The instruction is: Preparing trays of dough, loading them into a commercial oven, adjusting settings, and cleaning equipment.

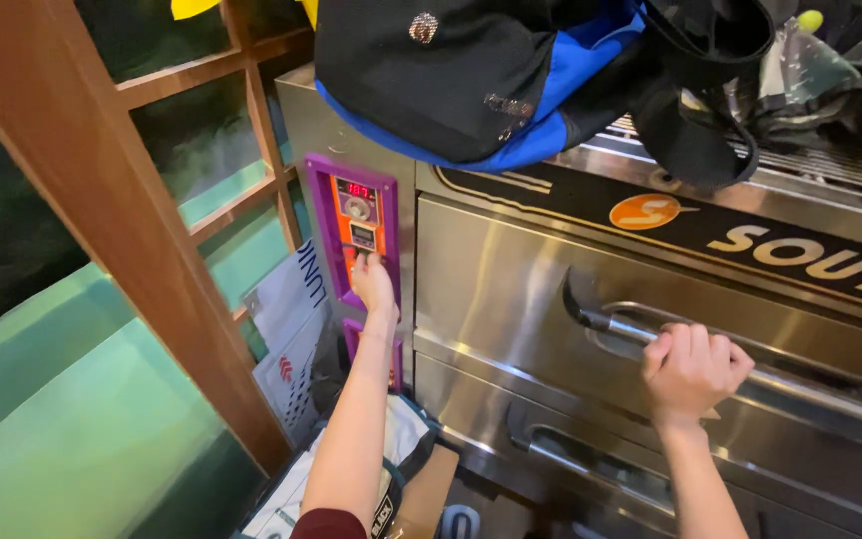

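A small control panel (358, 232) stands upright on the left side of the steel oven, inside a purple frame. Its face is orange. At the top is a small dark screen (356, 189) with red glowing digits, under it a round dial, then a second small dark display (362, 236).

Along the top edge of the oven door runs a long black label strip (710, 232) with pale letters and an orange oval sign (645, 212).

Left of the oven, white paper bags (296, 319) with dark print lean against the wooden frame.
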